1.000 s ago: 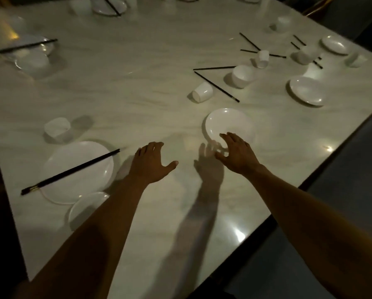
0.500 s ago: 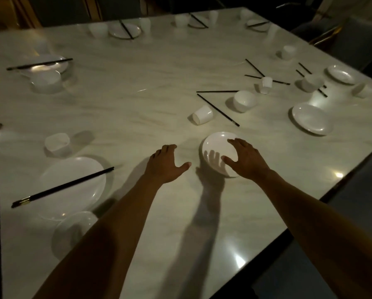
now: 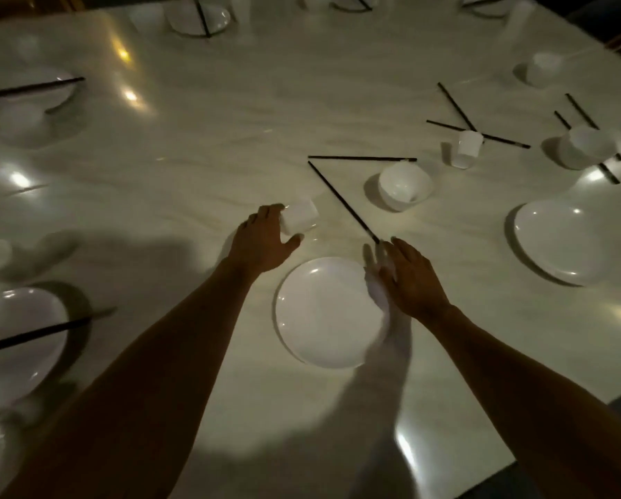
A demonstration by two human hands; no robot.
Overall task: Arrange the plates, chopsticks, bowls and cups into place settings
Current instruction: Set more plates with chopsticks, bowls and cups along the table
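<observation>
My left hand (image 3: 262,243) curls loosely on the tipped cup (image 3: 300,218) to stand it; my right hand (image 3: 411,279), fingers straight, reaches toward the chopstick (image 3: 343,201) beside the plate (image 3: 328,313).

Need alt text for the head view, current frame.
A person's left hand touches a tipped white cup while the right hand reaches toward a black chopstick, above a round white plate on a pale marble table.
</observation>
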